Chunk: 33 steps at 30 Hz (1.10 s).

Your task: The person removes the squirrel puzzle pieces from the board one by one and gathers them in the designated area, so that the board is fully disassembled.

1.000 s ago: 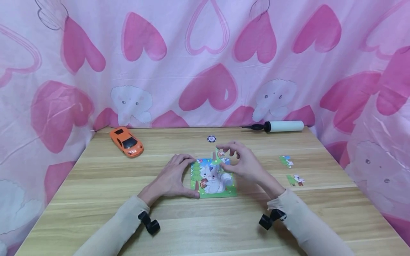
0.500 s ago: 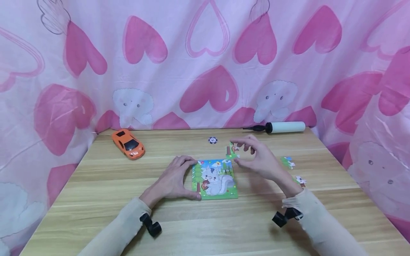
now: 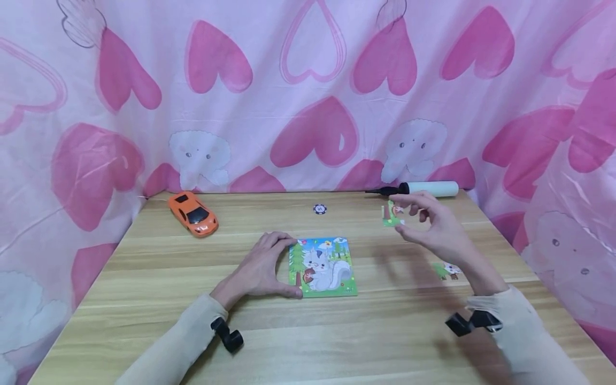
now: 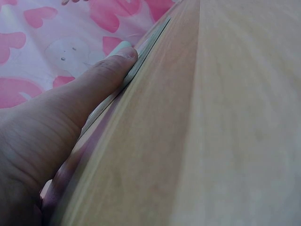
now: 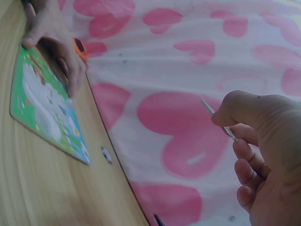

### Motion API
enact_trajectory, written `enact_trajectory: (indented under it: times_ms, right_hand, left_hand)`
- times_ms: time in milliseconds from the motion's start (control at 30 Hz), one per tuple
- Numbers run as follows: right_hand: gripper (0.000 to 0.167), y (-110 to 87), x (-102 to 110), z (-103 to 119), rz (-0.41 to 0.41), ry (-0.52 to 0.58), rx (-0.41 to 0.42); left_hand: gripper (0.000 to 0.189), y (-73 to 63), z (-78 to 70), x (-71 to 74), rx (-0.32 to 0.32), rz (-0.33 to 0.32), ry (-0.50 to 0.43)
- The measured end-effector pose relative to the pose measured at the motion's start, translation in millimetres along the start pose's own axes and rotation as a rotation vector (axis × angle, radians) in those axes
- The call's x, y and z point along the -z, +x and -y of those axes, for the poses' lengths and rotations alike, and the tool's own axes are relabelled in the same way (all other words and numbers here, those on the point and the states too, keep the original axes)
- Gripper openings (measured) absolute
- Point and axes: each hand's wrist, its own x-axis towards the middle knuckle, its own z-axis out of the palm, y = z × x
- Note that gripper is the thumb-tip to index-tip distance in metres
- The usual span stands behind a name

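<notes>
A square puzzle board (image 3: 323,267) with a white squirrel picture lies flat on the table. My left hand (image 3: 262,267) holds it at its left side, the thumb at the near corner and the fingers at the far one. In the left wrist view, the thumb (image 4: 94,84) lies along the edge of the board. My right hand (image 3: 433,227), raised over the table to the right, pinches a small green puzzle piece (image 3: 391,214) between thumb and fingertips. In the right wrist view that puzzle piece (image 5: 230,133) shows nearly edge-on. Another puzzle piece (image 3: 446,270) lies partly hidden by the right wrist.
An orange toy car (image 3: 193,214) stands at the back left of the wooden table (image 3: 289,342). A round chip (image 3: 320,209) lies behind the board. A white hand pump (image 3: 428,189) with a black nozzle lies along the back edge. Heart-patterned cloth (image 3: 260,117) surrounds the table.
My right hand has carried the puzzle piece up and away from the board to the right. It now covers the farther loose piece. The left hand and the board have stayed put.
</notes>
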Motion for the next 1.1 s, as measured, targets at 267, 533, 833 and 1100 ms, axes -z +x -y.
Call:
enact_trajectory:
  times_ms: [267,533,833,1100]
  right_hand:
    - [0.062,-13.3,35.5,-7.4,-0.033,0.021,-0.019]
    - [0.063,-32.8,58.8,-13.6,0.0,0.021,-0.02]
    - [0.066,-64.5,78.0,-34.7,-0.011,-0.017,-0.013]
    - [0.065,-95.3,86.0,-44.6,0.058,-0.074,-0.035]
  left_hand:
    - [0.136,0.9,2.3,-1.0,-0.001,-0.004,0.015]
    - [0.134,0.6,1.8,-0.7,0.0,0.001,0.012]
    - [0.134,1.3,0.4,-0.6,0.007,0.007,0.008]
    - [0.134,1.0,0.6,0.2,0.007,0.009,0.004]
